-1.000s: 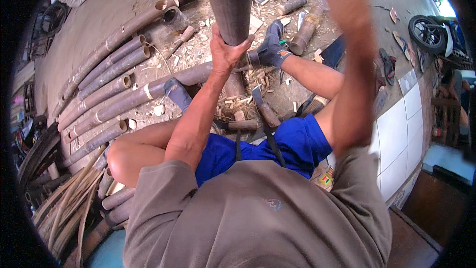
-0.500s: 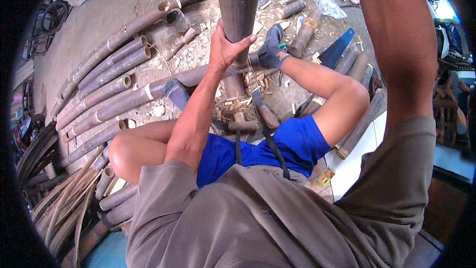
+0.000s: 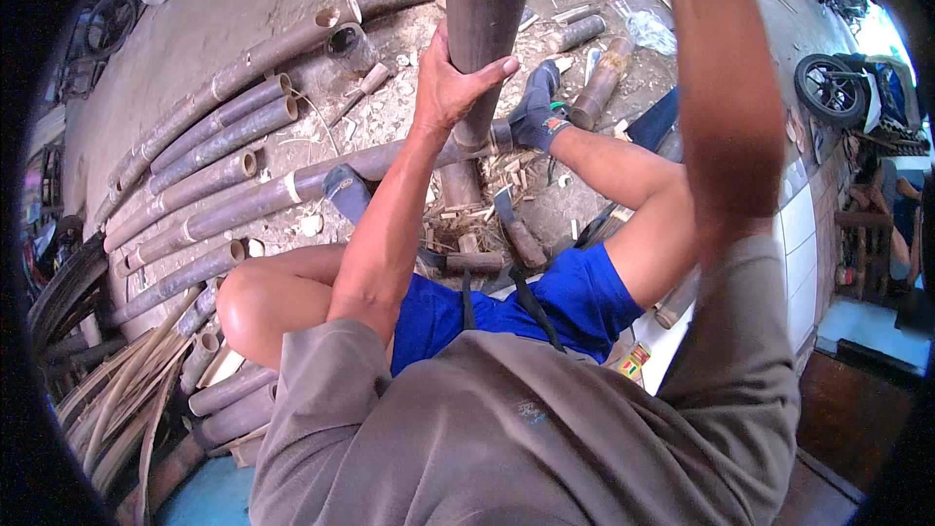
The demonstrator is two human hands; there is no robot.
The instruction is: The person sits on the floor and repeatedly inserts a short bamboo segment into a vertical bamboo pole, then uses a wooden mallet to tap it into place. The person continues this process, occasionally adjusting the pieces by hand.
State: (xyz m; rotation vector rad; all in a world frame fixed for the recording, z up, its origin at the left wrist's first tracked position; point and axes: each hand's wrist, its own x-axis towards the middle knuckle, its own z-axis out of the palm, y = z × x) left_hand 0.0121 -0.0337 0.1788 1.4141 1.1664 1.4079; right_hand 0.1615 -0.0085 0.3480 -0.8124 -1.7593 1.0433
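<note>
My left hand (image 3: 450, 83) is wrapped round a thick dark bamboo tube (image 3: 494, 0) that stands up and runs out at the top edge. The tube's narrower lower end meets a long bamboo pole (image 3: 224, 214) lying across the floor between my feet. My raised right forearm (image 3: 729, 107) leaves the picture at the top, so the right hand is out of sight. Below the tube lies a short bamboo piece (image 3: 461, 185) among wood chips. Close to it rests a bladed tool with a wooden handle (image 3: 526, 245).
Several bamboo poles (image 3: 200, 158) lie at the left, above split bamboo strips (image 3: 127, 385). A wooden-handled tool (image 3: 373, 79) sits among chips. A blue saw blade (image 3: 654, 122) is partly behind my right arm. Plastic bag (image 3: 648, 31) and motorcycle wheel (image 3: 830, 90) are farther off.
My right forearm has swung to the left in the picture and now covers part of the saw. The view has shifted, showing more at the right. My left hand keeps its grip on the tube.
</note>
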